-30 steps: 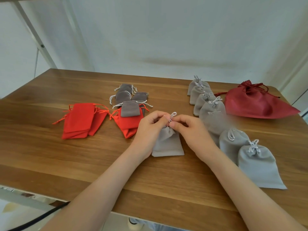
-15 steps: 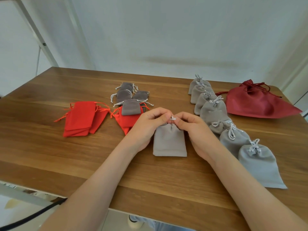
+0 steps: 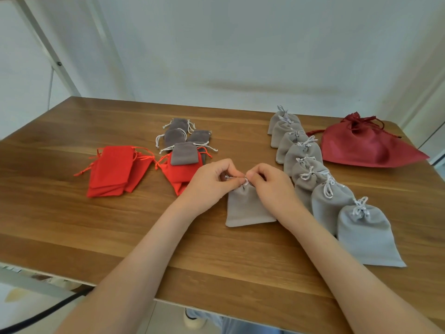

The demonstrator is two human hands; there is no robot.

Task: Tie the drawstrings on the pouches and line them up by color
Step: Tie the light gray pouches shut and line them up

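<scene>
We are at the tying step on one grey pouch (image 3: pixel 245 208), which lies flat on the desk (image 3: pixel 60 225) in front of us with its mouth pointing away. Our left hand (image 3: pixel 212 182) and right hand (image 3: pixel 272 189) meet just over its gathered neck. Each has its fingers curled and pinches the white drawstring (image 3: pixel 246 181), and a small loop of cord shows between the fingertips. The fingers hide most of the cord, so we cannot tell whether the knot is formed or only begun. The pouch body lies below and between the hands, with its right edge under the right wrist.

We judge that the next move calls for a firm pull of the two ends apart to seat the knot, keeping the neck bunched so it does not slacken. Then the pouch should go over to the row (image 3: pixel 303 155) of tied grey pouches just to our right, which runs from the far side of the desk toward us.

Much seems left to do. The red pouches (image 3: pixel 113 172) at left and the dark grey pouches (image 3: pixel 183 153) beyond the left hand lie in loose piles, and their cords look untied. A dark red bag (image 3: pixel 366 148) sits past the row.
</scene>
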